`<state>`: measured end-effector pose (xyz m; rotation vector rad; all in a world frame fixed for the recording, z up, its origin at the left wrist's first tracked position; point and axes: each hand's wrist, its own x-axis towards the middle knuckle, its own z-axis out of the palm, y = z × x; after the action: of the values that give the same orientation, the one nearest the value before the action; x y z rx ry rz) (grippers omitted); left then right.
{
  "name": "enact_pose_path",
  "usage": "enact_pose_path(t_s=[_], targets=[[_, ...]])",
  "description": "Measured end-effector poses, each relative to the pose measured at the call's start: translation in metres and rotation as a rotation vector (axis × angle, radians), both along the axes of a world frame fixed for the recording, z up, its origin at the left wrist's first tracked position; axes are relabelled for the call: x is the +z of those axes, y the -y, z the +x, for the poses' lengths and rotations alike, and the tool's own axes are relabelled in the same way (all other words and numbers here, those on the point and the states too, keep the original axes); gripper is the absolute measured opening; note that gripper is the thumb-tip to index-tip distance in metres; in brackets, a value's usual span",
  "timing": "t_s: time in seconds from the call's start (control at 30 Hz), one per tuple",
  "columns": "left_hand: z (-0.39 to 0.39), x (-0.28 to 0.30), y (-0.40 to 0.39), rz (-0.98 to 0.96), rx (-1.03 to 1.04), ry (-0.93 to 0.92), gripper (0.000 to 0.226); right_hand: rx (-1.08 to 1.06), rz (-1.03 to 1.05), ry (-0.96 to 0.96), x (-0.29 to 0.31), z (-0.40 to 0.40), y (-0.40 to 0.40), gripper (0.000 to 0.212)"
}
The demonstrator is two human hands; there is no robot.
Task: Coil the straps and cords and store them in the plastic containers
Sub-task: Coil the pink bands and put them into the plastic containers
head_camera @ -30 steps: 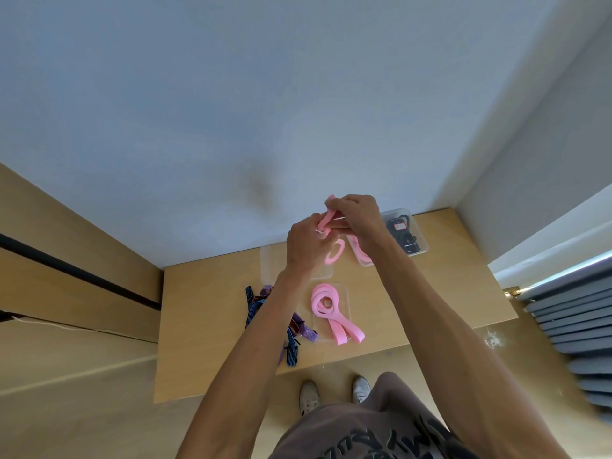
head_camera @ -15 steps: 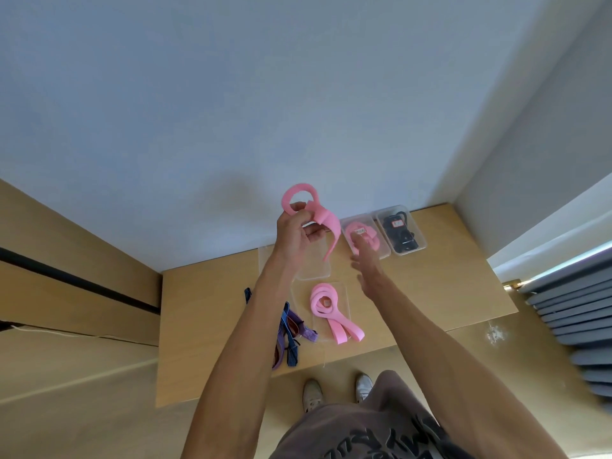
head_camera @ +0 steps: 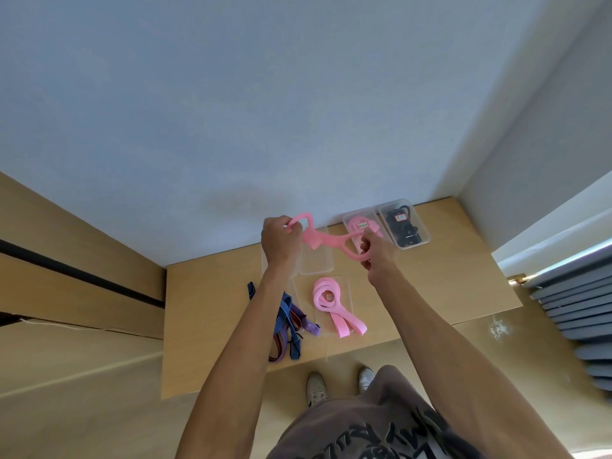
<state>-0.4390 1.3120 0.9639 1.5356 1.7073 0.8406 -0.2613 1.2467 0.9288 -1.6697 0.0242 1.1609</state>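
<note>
A pink strap [head_camera: 326, 240] stretches in the air between my two hands above the wooden table [head_camera: 447, 286]. My left hand [head_camera: 280, 241] grips its looped left end. My right hand [head_camera: 376, 251] pinches its looped right end. Below them an empty clear container [head_camera: 316, 260] sits on the table. A second pink strap [head_camera: 329, 301] lies coiled in a clear container [head_camera: 346, 286], its tails hanging over the near rim. At the back, one container [head_camera: 352, 223] holds a pink coil and another [head_camera: 405, 223] holds a black cord.
A tangle of blue striped and purple straps [head_camera: 291, 321] lies on the table under my left forearm. The table meets the wall at the back. My shoes [head_camera: 316, 387] stand at the table's near edge. Grey slats [head_camera: 576, 303] are at the right.
My right hand rose from the table and took the strap's free end. The strap, hanging from my left hand before, is now pulled out sideways between both hands.
</note>
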Motion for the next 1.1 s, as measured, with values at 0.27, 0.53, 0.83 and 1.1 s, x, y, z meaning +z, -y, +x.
enact_pose_path(t_s=[0.27,0.53,0.83,1.1], targets=[[0.030,0.001,0.016,-0.244,-0.189,0.396,0.014,0.281,0.254,0.288,0.030,-0.026,-0.015,0.008],[0.024,0.003,0.010,-0.134,-0.227,0.420,0.011,0.383,0.353,0.356,0.048,-0.032,-0.015,0.039],[0.027,0.004,0.002,-0.148,-0.035,0.404,0.011,0.443,0.306,0.555,0.053,-0.037,-0.021,0.022],[0.020,0.037,0.006,-0.359,0.047,0.996,0.030,0.256,0.175,0.236,0.035,-0.029,-0.020,0.019]])
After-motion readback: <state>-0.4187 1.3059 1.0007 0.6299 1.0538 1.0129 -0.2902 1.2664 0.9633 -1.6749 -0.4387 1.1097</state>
